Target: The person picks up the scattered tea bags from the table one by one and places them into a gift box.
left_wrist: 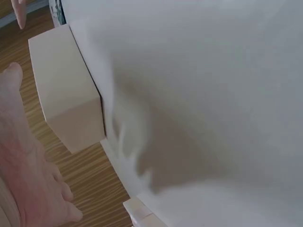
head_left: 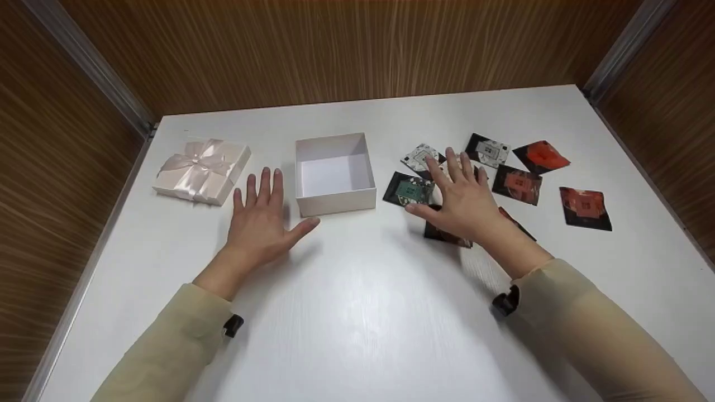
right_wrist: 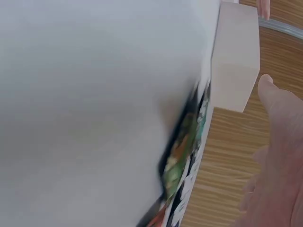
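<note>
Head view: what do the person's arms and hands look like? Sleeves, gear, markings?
Left hand and right hand are bare, no gloves or rings visible. Left sleeve and right sleeve are pale khaki-beige, loose, no markings visible. A small black piece shows at the left cuff and another at the right cuff. No cables visible.

Nine printed sachets (head_left: 518, 184) show (several only in part), along with one box base (head_left: 338, 202), one box lid (head_left: 233, 152) and one ribbon bow (head_left: 199, 161).
</note>
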Available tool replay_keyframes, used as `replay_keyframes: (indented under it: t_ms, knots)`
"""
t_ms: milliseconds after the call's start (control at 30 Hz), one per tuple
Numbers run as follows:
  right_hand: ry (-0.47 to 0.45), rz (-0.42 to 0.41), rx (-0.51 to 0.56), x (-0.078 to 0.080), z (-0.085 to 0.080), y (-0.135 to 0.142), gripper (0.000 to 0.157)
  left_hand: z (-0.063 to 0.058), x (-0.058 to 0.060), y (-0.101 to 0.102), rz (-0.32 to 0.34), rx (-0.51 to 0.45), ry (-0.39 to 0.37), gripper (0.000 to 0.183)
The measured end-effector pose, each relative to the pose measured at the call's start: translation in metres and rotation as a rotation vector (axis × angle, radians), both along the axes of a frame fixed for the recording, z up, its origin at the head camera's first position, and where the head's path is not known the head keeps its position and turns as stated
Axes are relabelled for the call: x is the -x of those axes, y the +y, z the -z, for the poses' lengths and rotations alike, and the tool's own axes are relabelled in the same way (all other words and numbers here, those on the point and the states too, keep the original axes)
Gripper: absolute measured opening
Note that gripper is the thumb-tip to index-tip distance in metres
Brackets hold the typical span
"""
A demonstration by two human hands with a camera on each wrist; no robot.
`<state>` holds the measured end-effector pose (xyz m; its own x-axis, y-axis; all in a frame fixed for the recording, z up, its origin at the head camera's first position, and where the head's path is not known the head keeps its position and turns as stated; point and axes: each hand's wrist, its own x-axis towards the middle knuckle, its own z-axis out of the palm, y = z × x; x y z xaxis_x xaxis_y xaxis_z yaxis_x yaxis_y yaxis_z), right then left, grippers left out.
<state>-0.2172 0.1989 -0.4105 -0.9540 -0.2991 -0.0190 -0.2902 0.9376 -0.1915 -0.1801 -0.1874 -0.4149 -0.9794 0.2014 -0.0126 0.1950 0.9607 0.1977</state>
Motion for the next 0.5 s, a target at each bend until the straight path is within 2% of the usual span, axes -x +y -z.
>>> replay_keyframes:
  t_ms: [267,500]
  knots:
    - [0.015,-0.061,0.040,0.010,-0.012,-0.032,0.105,-0.007,0.019,0.007,0.026,0.017,0.010,0.120]
    - [0.011,-0.121,0.036,0.023,-0.013,-0.062,0.099,-0.004,0.034,0.009,0.034,0.002,-0.009,0.120]
